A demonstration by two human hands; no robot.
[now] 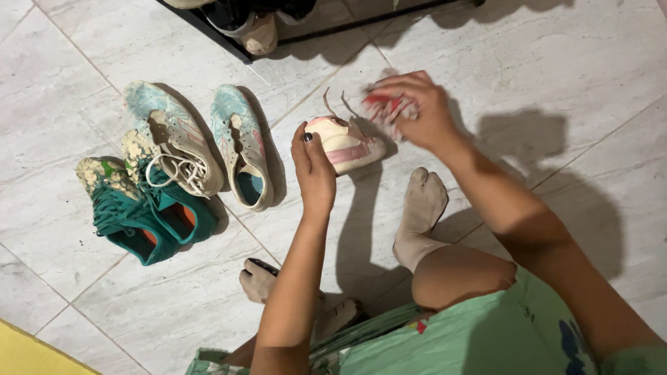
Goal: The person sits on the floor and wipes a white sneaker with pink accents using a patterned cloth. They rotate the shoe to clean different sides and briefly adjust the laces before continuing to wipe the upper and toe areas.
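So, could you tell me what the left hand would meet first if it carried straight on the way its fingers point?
The left hand already grips the pale pink shoe. Past it, likely bare tiled floor, then the black shoe rack; depth is unclear.

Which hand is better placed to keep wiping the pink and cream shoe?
The right hand, probably: it holds the red and white cloth against the shoe, while the left hand grips the shoe's heel end, steadying it.

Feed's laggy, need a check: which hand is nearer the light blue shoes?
Left. The left hand grips the pink shoe, just right of the light blue shoes. The right hand, holding a cloth, sits beyond the pink shoe.
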